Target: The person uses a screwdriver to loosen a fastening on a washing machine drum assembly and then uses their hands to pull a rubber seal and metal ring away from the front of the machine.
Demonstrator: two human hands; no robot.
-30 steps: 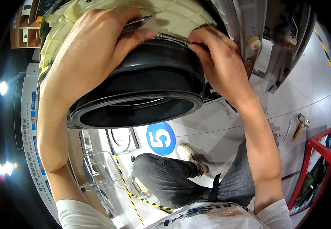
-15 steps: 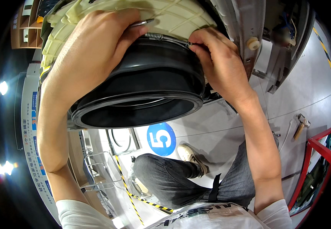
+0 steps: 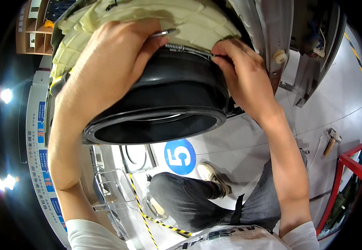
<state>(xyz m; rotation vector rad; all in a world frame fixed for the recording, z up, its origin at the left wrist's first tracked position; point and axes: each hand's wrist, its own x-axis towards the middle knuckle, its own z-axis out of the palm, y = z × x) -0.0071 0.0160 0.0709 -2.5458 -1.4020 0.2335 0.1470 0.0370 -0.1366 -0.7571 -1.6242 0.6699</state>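
Note:
A black rubber door gasket [image 3: 164, 93] with a wide oval mouth hangs from a cream-coloured ribbed plastic tub [image 3: 193, 25]. Along the gasket's upper edge, where it meets the tub, runs a thin wire clamp with a coil spring [image 3: 174, 47]. My left hand [image 3: 114, 62] is closed round a slim metal tool [image 3: 162, 33], whose tip points right above the spring; the rest of it is hidden in the palm. At the right end of the spring, my right hand [image 3: 243, 66] pinches the wire clamp [image 3: 204, 54] between thumb and fingers.
A grey metal machine frame [image 3: 268, 37] stands close beyond my right hand. On the floor at the right lie a hammer [image 3: 332, 141] and a red-framed case [image 3: 352, 160]. A wire rack [image 3: 112, 187] is at lower left, near yellow-black floor tape [image 3: 141, 208].
The whole view has shifted slightly, so everything sits a little lower and to the right. Both hands keep their grips at the spring and wire.

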